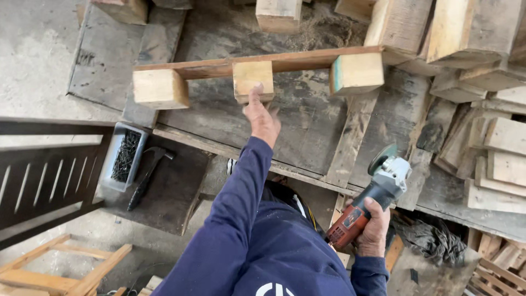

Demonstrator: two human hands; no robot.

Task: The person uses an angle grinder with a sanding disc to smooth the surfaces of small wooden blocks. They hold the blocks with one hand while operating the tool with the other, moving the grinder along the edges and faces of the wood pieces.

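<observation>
Reaching out, the left hand (262, 118) — fingers spread — touches the middle block (252, 78) under the plank (257, 63); angle grinder (368, 200) gripped by right hand (373, 230) — steadying precedes grinding.

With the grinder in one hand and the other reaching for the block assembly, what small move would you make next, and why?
Probably press the left hand flat onto the middle wooden block to steady the plank. Its fingertips only just touch the block, and the three-block piece lies loose on the workbench. The right hand holds the angle grinder low, with its disc well short of the wood.
</observation>
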